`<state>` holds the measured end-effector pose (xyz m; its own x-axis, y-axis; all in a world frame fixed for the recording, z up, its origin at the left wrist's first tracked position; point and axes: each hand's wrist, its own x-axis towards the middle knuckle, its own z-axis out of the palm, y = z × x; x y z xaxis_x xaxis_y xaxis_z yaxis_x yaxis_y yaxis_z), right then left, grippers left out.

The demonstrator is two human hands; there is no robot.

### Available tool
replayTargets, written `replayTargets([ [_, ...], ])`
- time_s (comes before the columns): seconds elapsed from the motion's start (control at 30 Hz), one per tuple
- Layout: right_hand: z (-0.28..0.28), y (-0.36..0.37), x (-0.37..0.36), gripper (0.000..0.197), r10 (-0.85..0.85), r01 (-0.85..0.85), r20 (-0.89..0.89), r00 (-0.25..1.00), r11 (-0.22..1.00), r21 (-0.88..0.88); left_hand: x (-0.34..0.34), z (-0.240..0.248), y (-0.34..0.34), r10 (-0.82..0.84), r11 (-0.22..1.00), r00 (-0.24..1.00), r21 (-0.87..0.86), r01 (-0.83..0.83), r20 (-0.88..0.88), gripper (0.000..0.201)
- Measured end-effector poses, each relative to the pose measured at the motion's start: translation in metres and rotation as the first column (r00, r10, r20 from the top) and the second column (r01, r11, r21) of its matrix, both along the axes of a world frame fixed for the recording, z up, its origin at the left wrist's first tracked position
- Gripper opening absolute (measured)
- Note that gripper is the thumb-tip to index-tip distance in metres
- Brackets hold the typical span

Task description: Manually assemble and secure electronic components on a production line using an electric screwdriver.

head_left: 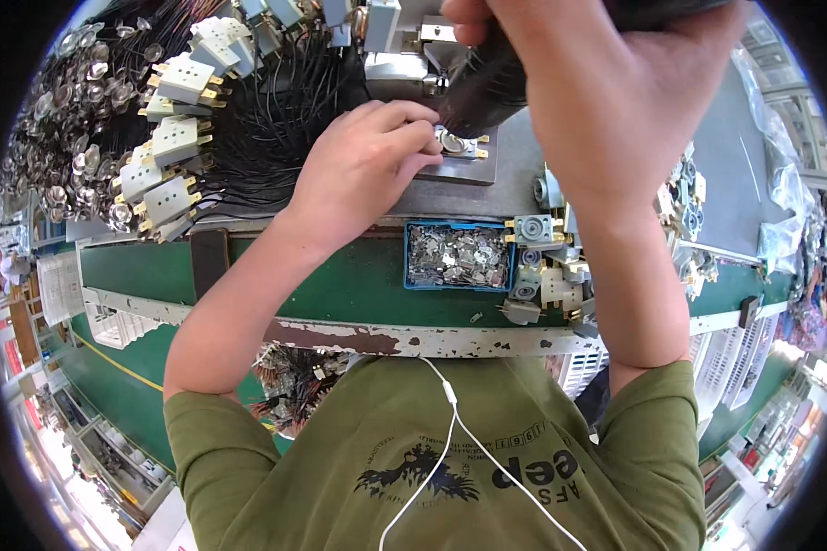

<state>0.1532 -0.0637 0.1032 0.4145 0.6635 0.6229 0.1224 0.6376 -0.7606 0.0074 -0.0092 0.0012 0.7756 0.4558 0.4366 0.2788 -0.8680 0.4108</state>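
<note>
My right hand (606,119) is wrapped round a thick black power screwdriver (496,87), held at a slant with its lower end over the work spot. My left hand (363,156) has its fingers bent and pressed together at the left side of a small switch unit (457,143) with a round metal top and brass terminals. The unit lies on a flat metal block (473,172) on the bench. My left fingers and the screwdriver hide part of the unit, and the tool's tip does not show clearly.
Grey switch units (179,138) with black wires are heaped at the left, beside many shiny metal discs (87,161). A blue tray (459,287) of small metal pieces stands near the bench edge. More units (551,285) lie right of it. A metal fixture (400,69) stands behind my left hand.
</note>
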Motion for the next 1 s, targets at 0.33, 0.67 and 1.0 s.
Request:
replayTargets([
  [0.33,-0.01,0.01,-0.008,0.065,0.08,-0.072,-0.143,0.986,0.996,0.054,-0.002,0.002,0.004,-0.06,0.998,0.997,-0.025,0.059,-0.047,0.012],
  [0.67,-0.007,0.024,0.003,0.065,0.136,-0.14,-0.065,0.989,0.988,-0.07,-0.003,-0.001,0.006,-0.057,0.998,0.996,-0.022,0.055,-0.063,0.012],
  [1.0,-0.01,0.029,0.008,0.045,0.244,-0.246,-0.031,0.969,0.957,-0.152,0.0,0.023,0.009,0.053,0.982,0.955,-0.159,-0.103,-0.291,0.034],
])
